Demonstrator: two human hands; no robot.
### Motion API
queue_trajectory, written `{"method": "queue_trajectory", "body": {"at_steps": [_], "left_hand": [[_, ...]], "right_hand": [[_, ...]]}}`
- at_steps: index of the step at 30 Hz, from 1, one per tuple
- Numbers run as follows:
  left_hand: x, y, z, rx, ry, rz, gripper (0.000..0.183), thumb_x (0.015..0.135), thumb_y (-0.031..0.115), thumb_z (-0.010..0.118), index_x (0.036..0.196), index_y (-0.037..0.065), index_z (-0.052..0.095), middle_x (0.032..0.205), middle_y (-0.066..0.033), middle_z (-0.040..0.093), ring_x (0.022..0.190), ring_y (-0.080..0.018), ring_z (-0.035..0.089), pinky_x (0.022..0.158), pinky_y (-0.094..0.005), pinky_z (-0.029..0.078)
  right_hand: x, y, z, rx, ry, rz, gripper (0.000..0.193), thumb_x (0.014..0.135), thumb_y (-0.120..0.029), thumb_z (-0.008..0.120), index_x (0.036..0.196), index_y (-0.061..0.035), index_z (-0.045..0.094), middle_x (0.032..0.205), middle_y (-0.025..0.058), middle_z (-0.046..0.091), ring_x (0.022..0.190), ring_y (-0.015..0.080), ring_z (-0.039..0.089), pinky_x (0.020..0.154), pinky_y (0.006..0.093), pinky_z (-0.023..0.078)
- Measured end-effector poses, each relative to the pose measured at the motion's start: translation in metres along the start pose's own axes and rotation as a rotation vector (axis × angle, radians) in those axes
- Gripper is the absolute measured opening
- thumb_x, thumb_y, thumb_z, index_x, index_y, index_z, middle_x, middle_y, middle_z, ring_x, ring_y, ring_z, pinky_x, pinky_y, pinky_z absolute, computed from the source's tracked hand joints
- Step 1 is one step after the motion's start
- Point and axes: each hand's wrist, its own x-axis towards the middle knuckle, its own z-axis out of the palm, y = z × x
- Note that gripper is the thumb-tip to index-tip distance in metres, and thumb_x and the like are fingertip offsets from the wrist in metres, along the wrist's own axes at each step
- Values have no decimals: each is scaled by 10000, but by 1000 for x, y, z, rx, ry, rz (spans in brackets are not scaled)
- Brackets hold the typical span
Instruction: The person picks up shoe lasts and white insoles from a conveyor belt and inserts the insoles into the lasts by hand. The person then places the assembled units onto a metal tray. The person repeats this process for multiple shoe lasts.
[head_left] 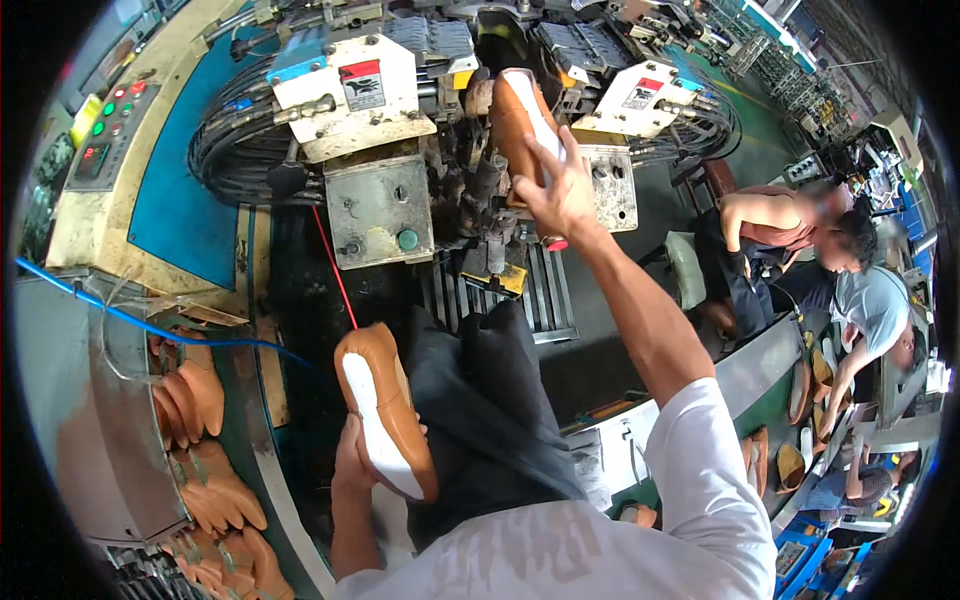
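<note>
My left hand point(352, 462) grips a tan shoe upper point(408, 440) with a white insole facing up, held low beside my dark trousers. Its fingers wrap round the near part and are partly hidden beneath it. Ahead of me, my right arm reaches to the machine point(490, 190), where a second tan shoe upper point(512, 130) with a white insole sits tilted at the centre. My right hand point(560, 190) is closed on the right side and near end of that shoe, fingers across the white strip. How the machine's clamps meet this shoe is hidden.
White guard plates point(350, 95) and black hoses point(215, 150) flank the machine. A control panel point(110, 135) with buttons stands at left, above stacked tan uppers point(215, 485). A blue hose point(150, 325) crosses there. At right, people point(870, 300) sit by a bench with shoes point(790, 465).
</note>
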Motion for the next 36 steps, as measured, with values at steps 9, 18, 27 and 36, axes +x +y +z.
{"method": "queue_trajectory", "body": {"at_steps": [9,18,27,36], "left_hand": [[-9,-29,-19,-22,77,10,875,1099,691,290,1562,-40,425,1331,-310,660,1185,-469,701,1003,-601,594],[23,-29,14,-2,66,-90,935,1067,731,318,1581,-45,409,1385,-328,633,1218,-485,681,1030,-625,574],[45,-38,12,44,89,-182,902,1063,706,379,1583,-30,420,1368,-318,650,1203,-477,693,1022,-622,585],[85,-30,28,106,10,-190,883,1057,689,430,1569,-31,438,1349,-310,662,1181,-454,707,1023,-596,586]], "right_hand": [[-33,-29,23,-138,94,-117,882,882,-503,767,1649,-181,473,1667,456,212,1505,666,262,1257,666,289],[6,-36,49,-48,216,-223,859,868,-346,793,1599,-28,470,1646,459,242,1564,622,180,1308,591,221],[118,-29,68,-118,172,-216,869,889,-452,747,1593,-15,483,1637,461,283,1548,637,196,1300,620,219],[133,-26,50,-163,222,-238,839,872,-431,722,1562,0,516,1565,478,378,1519,621,268,1304,627,185]]}}
